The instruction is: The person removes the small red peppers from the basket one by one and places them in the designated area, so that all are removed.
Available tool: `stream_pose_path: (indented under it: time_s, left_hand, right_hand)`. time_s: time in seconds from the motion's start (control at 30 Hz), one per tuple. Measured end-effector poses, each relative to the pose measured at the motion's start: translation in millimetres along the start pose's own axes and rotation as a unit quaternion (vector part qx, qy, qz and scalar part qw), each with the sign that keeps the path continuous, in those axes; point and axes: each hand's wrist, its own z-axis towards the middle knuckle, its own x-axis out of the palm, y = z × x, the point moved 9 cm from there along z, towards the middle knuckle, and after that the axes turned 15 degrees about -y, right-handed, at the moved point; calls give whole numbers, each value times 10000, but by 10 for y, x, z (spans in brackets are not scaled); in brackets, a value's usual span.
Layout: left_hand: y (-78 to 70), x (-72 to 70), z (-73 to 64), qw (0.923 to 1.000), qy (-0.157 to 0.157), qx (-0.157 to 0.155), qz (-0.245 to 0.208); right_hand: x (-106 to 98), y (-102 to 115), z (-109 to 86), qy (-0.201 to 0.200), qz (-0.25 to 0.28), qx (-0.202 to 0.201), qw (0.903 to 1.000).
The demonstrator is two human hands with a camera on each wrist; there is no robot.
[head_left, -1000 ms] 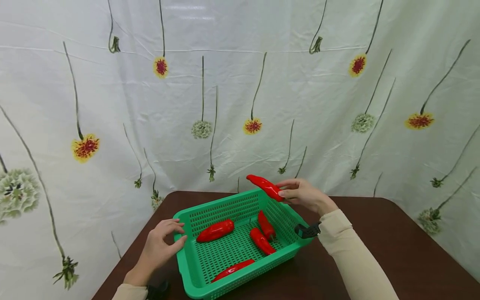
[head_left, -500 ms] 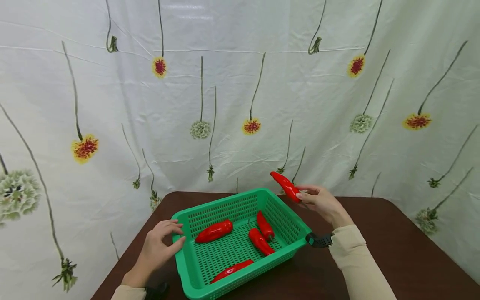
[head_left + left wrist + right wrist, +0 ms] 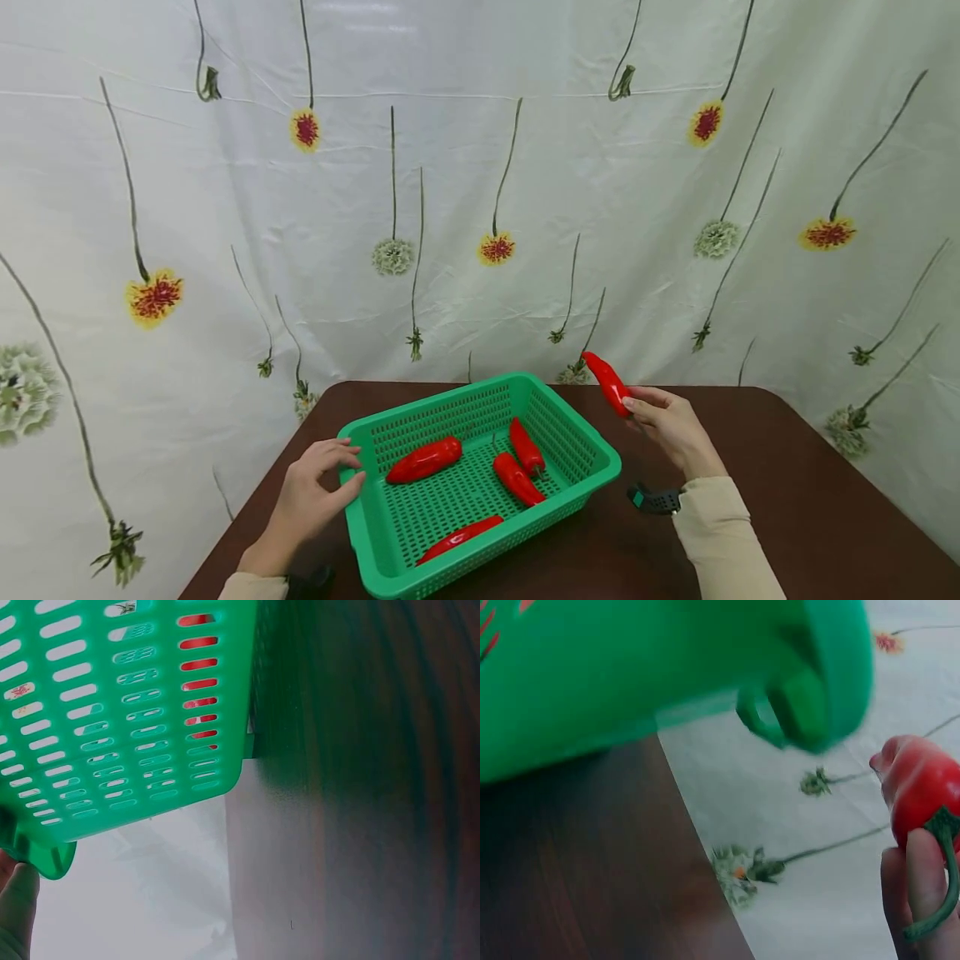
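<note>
My right hand (image 3: 675, 425) pinches a glossy red pepper (image 3: 609, 385) near its stem end, tip pointing up and left. It hangs above the table, right of the green basket (image 3: 487, 546). The green stem (image 3: 946, 900) curves down past the fingers in the right wrist view. My left hand (image 3: 311, 492) rests with spread, gently bent fingers at the basket's left rim; in the left wrist view a finger (image 3: 19, 900) touches the rim's edge. Inside the basket lie several red peppers: one at the left (image 3: 424, 461), one at the front (image 3: 459, 538), and two side by side at the right.
The basket stands on a dark brown table (image 3: 757, 467), which extends to its right. Behind the table hangs a pale flowered curtain (image 3: 450, 183). Black bands (image 3: 656, 500) are on the wrists.
My right hand has carried the red pepper from over the basket's right back rim to the right, past the basket, and slightly down. My left hand stays at the rim.
</note>
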Motion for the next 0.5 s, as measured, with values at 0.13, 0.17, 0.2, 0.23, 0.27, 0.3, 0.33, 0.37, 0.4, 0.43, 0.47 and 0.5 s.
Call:
stream_pose_path:
  time_s: [0.13, 0.17, 0.2, 0.23, 0.27, 0.3, 0.33, 0.37, 0.4, 0.43, 0.47, 0.5]
  left_hand:
    - [-14, -27, 12, 10000, -45, 52, 18]
    - [-16, -24, 11, 10000, -28, 49, 23]
    - [-18, -23, 10, 10000, -15, 45, 24]
    - [-20, -21, 9, 10000, -11, 48, 22]
    - [-24, -20, 9, 10000, -12, 45, 20]
    - [-24, -19, 8, 10000, -14, 46, 16]
    - [-26, -17, 8, 10000, -13, 48, 21]
    - [-25, -16, 6, 10000, -16, 40, 22]
    - [-24, -14, 7, 10000, -19, 40, 29]
    - [-18, -12, 6, 10000, -15, 25, 42]
    - [-14, -11, 6, 10000, -11, 11, 57]
    - [-7, -10, 3, 10000, -5, -7, 71]
  right_hand:
    - [-63, -16, 30, -254, -92, -48, 9996]
    - [-73, -27, 35, -291, -116, -47, 9995]
    - [-83, -46, 43, -324, -130, -23, 9994]
    - [-90, -67, 50, -354, -151, -4, 9993]
    - [-96, -90, 59, -379, -162, 21, 9991]
    - [-101, -115, 67, -401, -183, 44, 9990]
    - [-104, -140, 75, -418, -198, 66, 9989]
    - [-107, -167, 84, -438, -183, 102, 9988]
    - [-110, -196, 92, -461, -162, 143, 9987]
    - [-112, -223, 99, -483, -148, 175, 9986]
    - [-115, -252, 103, -501, -131, 215, 9984]
    - [-117, -279, 106, -511, -132, 242, 9983]
